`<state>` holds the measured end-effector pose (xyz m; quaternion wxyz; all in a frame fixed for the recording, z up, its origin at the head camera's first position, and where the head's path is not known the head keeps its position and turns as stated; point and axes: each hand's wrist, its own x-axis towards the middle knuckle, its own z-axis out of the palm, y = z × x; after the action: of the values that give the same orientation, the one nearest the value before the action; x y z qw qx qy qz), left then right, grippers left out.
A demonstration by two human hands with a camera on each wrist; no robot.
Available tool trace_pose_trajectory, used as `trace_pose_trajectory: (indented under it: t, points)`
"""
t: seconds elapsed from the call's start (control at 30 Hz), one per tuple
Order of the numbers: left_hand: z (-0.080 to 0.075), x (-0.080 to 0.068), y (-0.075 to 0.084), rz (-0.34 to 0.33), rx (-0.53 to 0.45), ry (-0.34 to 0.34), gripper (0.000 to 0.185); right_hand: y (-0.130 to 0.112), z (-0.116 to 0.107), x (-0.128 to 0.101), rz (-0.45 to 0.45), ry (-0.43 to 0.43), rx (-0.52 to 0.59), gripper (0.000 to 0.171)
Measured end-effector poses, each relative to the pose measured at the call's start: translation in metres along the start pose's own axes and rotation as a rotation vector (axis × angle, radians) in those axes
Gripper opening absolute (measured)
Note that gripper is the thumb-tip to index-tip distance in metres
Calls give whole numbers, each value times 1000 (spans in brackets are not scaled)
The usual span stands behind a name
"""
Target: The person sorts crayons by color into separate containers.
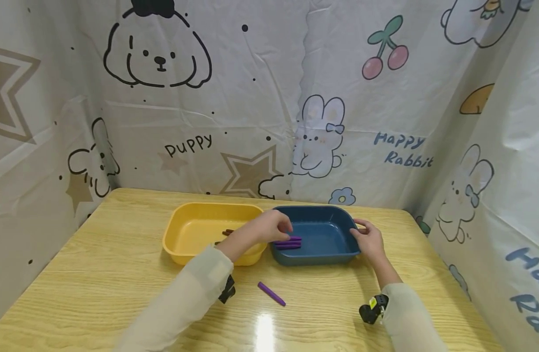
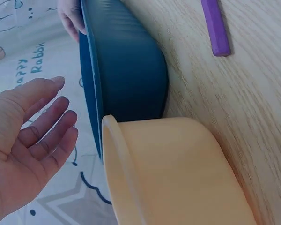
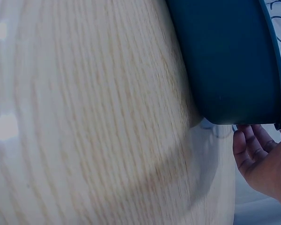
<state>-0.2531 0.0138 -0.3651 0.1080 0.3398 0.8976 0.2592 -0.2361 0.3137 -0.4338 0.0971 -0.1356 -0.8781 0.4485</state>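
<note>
My left hand [image 1: 275, 226] hovers over the left end of a blue bin [image 1: 322, 237], its fingers loosely bent. In the left wrist view that left hand [image 2: 33, 140] holds nothing, its palm and fingers in plain sight. Several purple crayon-like sticks [image 1: 289, 246] lie inside the bin beneath it. At the bin's right end my right hand [image 1: 371, 240] grips the rim, thumb over the edge. The right wrist view has its fingers [image 3: 253, 147] bent against the outer wall. Another purple stick [image 1: 271, 294] rests on the table in front of the bins.
A yellow bin [image 1: 177, 234] stands close against the blue one on the left, with brown sticks [image 1: 227, 232] in it, partly hidden by my left forearm. Both bins sit on a wood-grain table [image 1: 97, 274]. A printed curtain [image 1: 251, 98] hangs behind and at the sides.
</note>
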Motion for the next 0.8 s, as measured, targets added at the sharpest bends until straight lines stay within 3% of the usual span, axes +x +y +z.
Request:
trace_pose_trajectory:
  t: [0.3, 0.8]
  points:
    - [-1, -28, 0, 5, -35, 7, 18, 0, 0, 0, -1, -2, -1, 39]
    - [15, -62, -12, 113, -52, 27, 10, -1, 0, 0, -8, 1, -2, 39]
